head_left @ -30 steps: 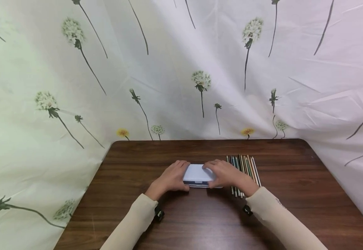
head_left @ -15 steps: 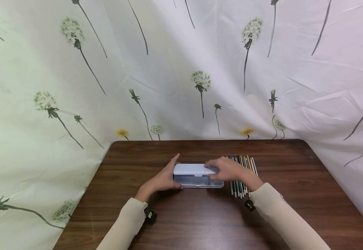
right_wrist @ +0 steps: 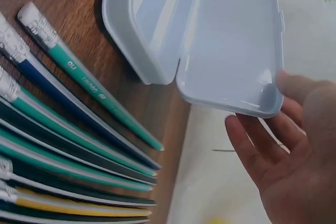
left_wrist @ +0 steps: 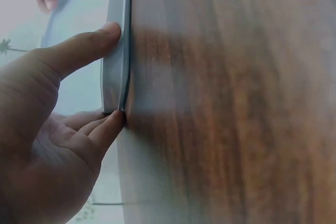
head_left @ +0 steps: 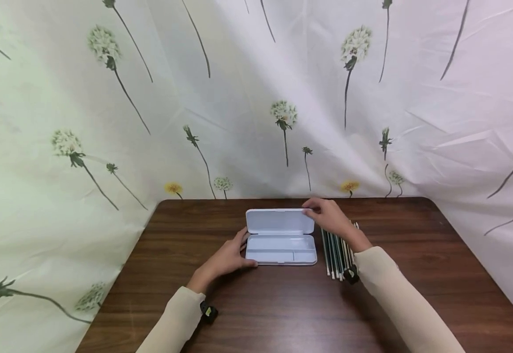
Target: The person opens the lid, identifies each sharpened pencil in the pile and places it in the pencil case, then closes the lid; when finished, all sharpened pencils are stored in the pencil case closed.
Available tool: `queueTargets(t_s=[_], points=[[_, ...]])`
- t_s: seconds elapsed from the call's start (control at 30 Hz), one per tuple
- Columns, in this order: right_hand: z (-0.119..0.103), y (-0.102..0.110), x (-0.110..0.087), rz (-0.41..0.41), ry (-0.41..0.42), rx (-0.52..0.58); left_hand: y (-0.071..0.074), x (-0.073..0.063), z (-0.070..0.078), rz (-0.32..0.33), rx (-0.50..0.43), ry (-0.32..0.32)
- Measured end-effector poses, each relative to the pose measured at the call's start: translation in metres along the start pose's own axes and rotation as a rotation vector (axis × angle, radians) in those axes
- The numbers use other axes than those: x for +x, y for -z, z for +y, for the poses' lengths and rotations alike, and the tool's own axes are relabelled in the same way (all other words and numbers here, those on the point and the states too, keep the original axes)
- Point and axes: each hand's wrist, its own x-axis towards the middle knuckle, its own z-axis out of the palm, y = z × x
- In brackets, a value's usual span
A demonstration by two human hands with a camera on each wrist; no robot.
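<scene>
A white plastic pencil case (head_left: 269, 256) lies on the table with its hinged lid (head_left: 278, 221) raised at the back. Thin dividers split its inside into a long back section and two front ones. My left hand (head_left: 221, 259) holds the case's left end; in the left wrist view the thumb (left_wrist: 86, 45) presses the front wall and the fingers curl at the end near the table. The lid's far right corner is pinched by my right hand (head_left: 332, 219). In the right wrist view, the thumb lies on its inner face, fingers behind.
Several pencils (head_left: 337, 252), green, dark and yellow with white erasers, lie side by side just right of the case, partly under my right forearm. Behind the brown wooden table (head_left: 194, 215) hangs a white cloth (head_left: 243, 147) printed with dandelions.
The lid has swung up and back from nearly closed to standing raised. My right hand has moved away from me with it. My left hand has slid left to the case's end.
</scene>
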Motion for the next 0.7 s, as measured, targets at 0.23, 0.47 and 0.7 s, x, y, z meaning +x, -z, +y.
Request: queueTargets(t_s=[0.23,0.47,0.7], points=[[0.016,-0.011,0.007,0.164,-0.16,0.16,0.0,-0.001,-0.006,0.009,0.097,-0.029],[0.027,-0.02,0.013,0.188,-0.278,0.242,0.002,0.001,-0.004,-0.009,0.125,-0.034],[0.031,-0.026,0.016,0.135,-0.35,0.207,0.002,0.0,-0.001,-0.01,0.168,-0.019]])
